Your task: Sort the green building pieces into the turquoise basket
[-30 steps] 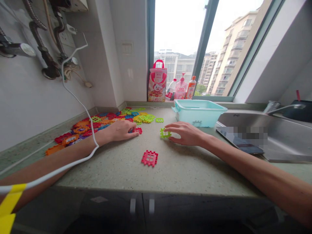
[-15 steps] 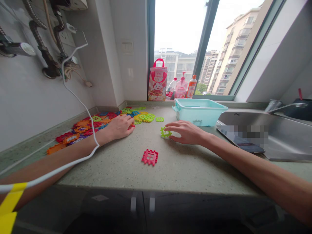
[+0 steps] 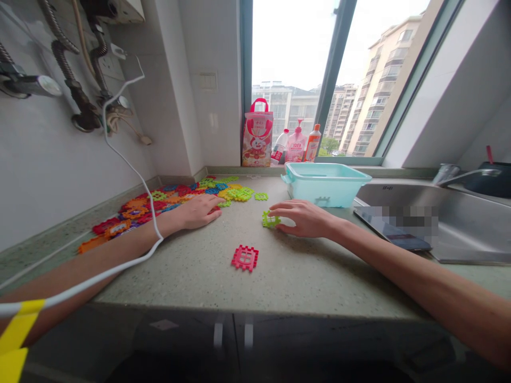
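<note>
From the head camera, both bare forearms stretch out over the speckled countertop (image 3: 191, 276). The right hand (image 3: 305, 219) rests low on the surface with its fingertips pinched around a green toy tile (image 3: 270, 219), which stands slightly tipped up off the counter. The left hand (image 3: 198, 210) lies palm down at the near edge of the pile of colourful tiles (image 3: 159, 205), fingers curled loosely over a red piece (image 3: 214, 209) that peeks out beneath them; whether it truly grips that piece I cannot tell. A lone red tile (image 3: 245, 258) lies flat nearer the counter's front edge, between the two arms and apart from both hands. Behind the right hand stands a pale turquoise tub (image 3: 325, 183), just beside the steel sink (image 3: 459, 223). A white cable (image 3: 131, 170) drapes across the left forearm.
</note>
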`<state>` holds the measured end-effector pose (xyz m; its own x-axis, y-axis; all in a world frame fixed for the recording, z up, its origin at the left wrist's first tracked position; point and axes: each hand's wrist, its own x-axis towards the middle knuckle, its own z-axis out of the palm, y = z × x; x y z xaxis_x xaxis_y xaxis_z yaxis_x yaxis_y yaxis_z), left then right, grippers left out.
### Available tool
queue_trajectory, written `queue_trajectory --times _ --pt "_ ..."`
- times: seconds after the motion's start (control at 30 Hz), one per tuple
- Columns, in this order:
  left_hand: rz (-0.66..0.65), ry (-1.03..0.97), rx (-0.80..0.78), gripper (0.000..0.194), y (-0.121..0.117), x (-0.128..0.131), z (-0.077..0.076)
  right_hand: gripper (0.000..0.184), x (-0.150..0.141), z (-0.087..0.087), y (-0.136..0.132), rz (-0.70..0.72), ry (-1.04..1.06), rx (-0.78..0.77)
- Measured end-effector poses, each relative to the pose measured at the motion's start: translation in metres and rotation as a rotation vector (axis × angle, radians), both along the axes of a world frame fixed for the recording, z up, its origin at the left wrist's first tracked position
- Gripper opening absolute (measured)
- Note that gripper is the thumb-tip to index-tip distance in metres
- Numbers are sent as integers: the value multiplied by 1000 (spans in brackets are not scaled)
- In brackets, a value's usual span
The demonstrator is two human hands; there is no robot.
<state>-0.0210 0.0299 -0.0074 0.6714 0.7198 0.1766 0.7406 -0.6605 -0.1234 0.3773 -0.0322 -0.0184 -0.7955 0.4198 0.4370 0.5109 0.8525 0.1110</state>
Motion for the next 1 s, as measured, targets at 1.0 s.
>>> queue_trajectory --times 1.0 --pt "-390 -119 -65 38 -12 13 -1 46 -7 -35 36 -176 480 -186"
